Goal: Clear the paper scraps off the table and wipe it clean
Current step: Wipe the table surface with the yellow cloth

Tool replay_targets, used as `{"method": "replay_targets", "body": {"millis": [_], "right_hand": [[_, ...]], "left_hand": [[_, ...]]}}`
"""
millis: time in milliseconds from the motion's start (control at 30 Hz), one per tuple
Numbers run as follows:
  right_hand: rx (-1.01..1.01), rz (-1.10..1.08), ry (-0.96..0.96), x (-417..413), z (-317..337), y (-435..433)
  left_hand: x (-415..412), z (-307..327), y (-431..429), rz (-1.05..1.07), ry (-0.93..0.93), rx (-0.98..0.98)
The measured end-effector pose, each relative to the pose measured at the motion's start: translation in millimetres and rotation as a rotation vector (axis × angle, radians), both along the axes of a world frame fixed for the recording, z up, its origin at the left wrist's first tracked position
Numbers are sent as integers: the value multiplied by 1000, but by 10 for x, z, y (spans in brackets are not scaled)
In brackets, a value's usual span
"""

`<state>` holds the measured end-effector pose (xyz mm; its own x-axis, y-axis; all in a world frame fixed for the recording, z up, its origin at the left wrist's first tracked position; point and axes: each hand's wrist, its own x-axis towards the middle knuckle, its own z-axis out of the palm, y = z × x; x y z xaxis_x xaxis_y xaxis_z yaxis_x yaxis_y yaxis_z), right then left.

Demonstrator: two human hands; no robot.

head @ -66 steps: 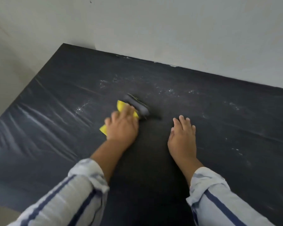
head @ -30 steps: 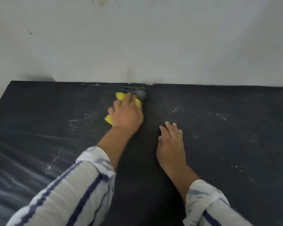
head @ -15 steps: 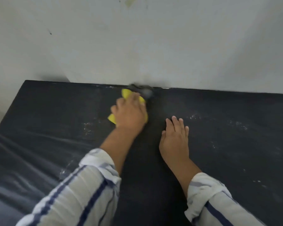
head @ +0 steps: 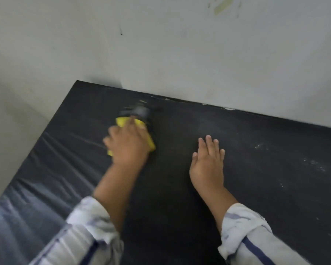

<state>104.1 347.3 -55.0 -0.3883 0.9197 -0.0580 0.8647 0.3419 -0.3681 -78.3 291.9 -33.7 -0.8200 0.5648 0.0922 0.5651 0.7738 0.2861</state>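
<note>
At the far left the black bench (head: 170, 188) shows a creased, shiny covering that catches pale streaks of light. Over it reaches the left arm, its striped sleeve (head: 88, 232) pushed up to mid-forearm and the bare forearm running up and slightly right toward the back of the bench. The left hand (head: 128, 146) lies palm down, knuckles up, on a yellow sponge (head: 120, 121). Its fingers (head: 122, 132) are bent over the sponge and grip it against the bench top. Yellow shows past the fingertips and at both sides of the hand. Just beyond the sponge, touching it, is a dark grey part (head: 141, 111). It is too blurred to tell whether it belongs to the sponge. The hand and sponge sit near the back edge, not far from the bench's back left corner.

To the right, well apart from the sponge, the right hand (head: 206, 167) rests flat on the bench and holds nothing. Its fingers (head: 208, 144) are straight and slightly spread, pointing toward the wall (head: 180, 54). Its forearm comes from a rolled striped cuff (head: 245, 232) at the lower right.

Small white paper scraps (head: 227, 108) lie along the back edge where the bench meets the wall. Fine white specks (head: 313, 163) dot the surface at the right.
</note>
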Motion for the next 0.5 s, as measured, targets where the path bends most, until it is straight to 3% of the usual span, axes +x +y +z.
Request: {"method": "replay_targets", "body": {"millis": [67, 133, 367, 433, 500], "right_hand": [[-3, 66, 2, -144, -27, -157], [39, 95, -21, -199, -59, -227], [57, 92, -114, -211, -55, -190], [45, 84, -126, -228, -28, -221], [25, 100, -108, -282, -6, -304]], "left_hand": [[494, -63, -147, -215, -60, -60], [544, -181, -336, -300, -110, -86], [-1178, -116, -922, 333, -87, -71], [-1143, -13, -984, 394, -85, -61], [-641, 73, -874, 287, -39, -60]]}}
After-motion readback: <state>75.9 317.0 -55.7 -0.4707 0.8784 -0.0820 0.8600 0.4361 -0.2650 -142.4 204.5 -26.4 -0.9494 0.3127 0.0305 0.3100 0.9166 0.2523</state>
